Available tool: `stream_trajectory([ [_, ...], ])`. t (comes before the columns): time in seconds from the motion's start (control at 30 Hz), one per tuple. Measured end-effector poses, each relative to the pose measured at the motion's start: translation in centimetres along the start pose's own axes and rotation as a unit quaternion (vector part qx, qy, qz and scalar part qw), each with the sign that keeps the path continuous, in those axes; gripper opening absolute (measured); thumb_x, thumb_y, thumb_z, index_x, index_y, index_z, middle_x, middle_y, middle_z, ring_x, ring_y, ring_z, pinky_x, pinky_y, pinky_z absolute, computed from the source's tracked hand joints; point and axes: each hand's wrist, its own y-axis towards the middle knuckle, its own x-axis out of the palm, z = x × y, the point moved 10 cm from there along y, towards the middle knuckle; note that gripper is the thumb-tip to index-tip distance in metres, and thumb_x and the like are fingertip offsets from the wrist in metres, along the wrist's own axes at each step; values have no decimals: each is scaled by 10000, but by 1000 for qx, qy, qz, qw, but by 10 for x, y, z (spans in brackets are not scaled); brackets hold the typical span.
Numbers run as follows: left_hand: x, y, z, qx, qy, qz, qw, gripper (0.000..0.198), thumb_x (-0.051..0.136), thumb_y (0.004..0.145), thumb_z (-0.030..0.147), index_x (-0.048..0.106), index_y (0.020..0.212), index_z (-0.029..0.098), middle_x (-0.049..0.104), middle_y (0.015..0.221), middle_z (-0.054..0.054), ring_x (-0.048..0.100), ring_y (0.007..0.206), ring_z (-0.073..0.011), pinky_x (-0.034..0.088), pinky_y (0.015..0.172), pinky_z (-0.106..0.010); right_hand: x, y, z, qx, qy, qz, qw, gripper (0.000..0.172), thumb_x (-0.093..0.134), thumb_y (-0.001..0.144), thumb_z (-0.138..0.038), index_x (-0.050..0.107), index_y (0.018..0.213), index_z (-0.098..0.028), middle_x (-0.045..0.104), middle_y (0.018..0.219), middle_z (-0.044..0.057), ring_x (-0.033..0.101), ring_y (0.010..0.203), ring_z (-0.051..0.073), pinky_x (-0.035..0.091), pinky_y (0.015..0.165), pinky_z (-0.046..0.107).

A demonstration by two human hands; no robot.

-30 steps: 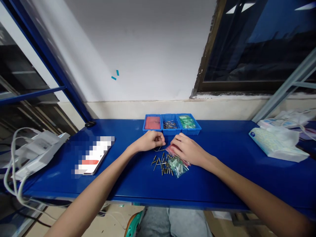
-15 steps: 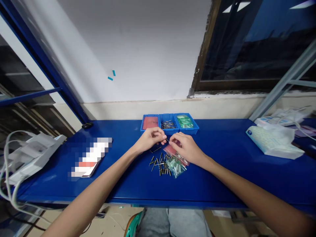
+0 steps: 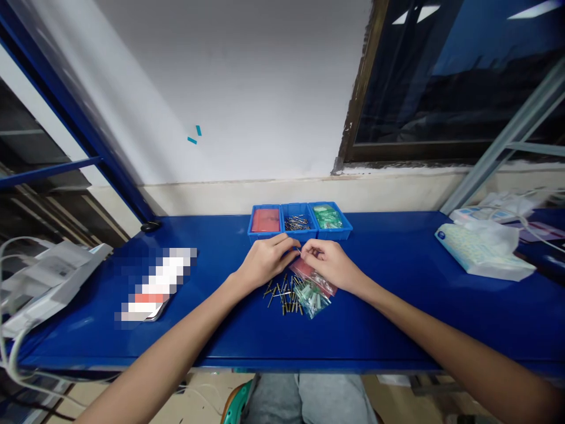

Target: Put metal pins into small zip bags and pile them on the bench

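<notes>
Power strip point(image 3: 66, 277) with white cables point(image 3: 13, 360) lies well apart from the left hand point(image 3: 267, 260), on its outer side. Phone point(image 3: 155, 285), screen masked, sits nearer that hand. Left blue bin point(image 3: 258, 236), holding red sheets point(image 3: 266, 220), stands just beyond the left hand, whose fingertips are drawn narrow. Loose metal pins point(image 3: 286, 297) lie scattered on the surface point(image 3: 388, 330), on the near side of both hands. Middle bin point(image 3: 293, 209), beyond the hands, holds similar pins. Thin piece point(image 3: 299, 251) shows pinched at the fingertips of the right hand point(image 3: 333, 264); the view is too small to tell whether the left hand also grips it. Red bag point(image 3: 303, 268) and, overlapping its near side, clear bag point(image 3: 324, 301) lie beneath and nearward of the right hand. Right bin point(image 3: 338, 234), holding green packets point(image 3: 327, 217), stands just beyond that hand. Tissue pack point(image 3: 485, 250) lies well apart, on its outer side.

Handling, as judged: pinch lightly, meet the thin piece squarely with both sets of fingertips, and work low so any slip lands among the pins.
</notes>
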Motion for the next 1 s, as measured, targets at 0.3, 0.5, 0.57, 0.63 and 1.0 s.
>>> stream_trajectory([
  [0.3, -5, 4, -13, -99, -168, 62, 979, 133, 604, 954, 226, 683, 1047, 172, 723, 891, -39, 657, 734, -129, 524, 664, -253, -13, 2, -6, -35, -19, 55, 998, 98, 575, 913, -222, 667, 904, -189, 712, 821, 22, 646, 722, 152, 476, 689, 279],
  [0.5, 2, 2, -21, -142, -246, 63, 957, 114, 629, 934, 237, 668, 1003, 156, 734, 842, -26, 660, 664, -113, 505, 611, -227, -7, -1, -10, -30, -45, 28, 998, 112, 591, 903, -214, 681, 841, -188, 720, 774, 12, 619, 652, 141, 450, 639, 267],
  [0.57, 0, 3, -18, -126, -212, 57, 967, 111, 608, 944, 226, 692, 987, 167, 747, 871, -27, 662, 691, -116, 502, 633, -233, -7, -1, -11, -28, -40, 24, 999, 132, 586, 902, -220, 680, 817, -186, 710, 752, 10, 609, 643, 139, 440, 624, 263],
  [0.63, -1, 5, -13, -103, -180, 50, 977, 137, 584, 947, 197, 706, 1005, 177, 756, 921, -31, 672, 743, -125, 507, 668, -243, -8, -1, -10, -25, -31, 28, 999, 143, 584, 898, -224, 677, 799, -180, 699, 738, 8, 597, 631, 134, 433, 612, 259],
  [1.0, -2, 1, -13, -107, -110, 61, 986, 101, 613, 906, 193, 684, 977, 177, 725, 886, -7, 541, 571, -80, 440, 585, -222, -12, -1, -13, -49, -65, 41, 996, 170, 556, 924, -246, 705, 871, -184, 724, 818, 21, 612, 681, 147, 446, 639, 275],
])
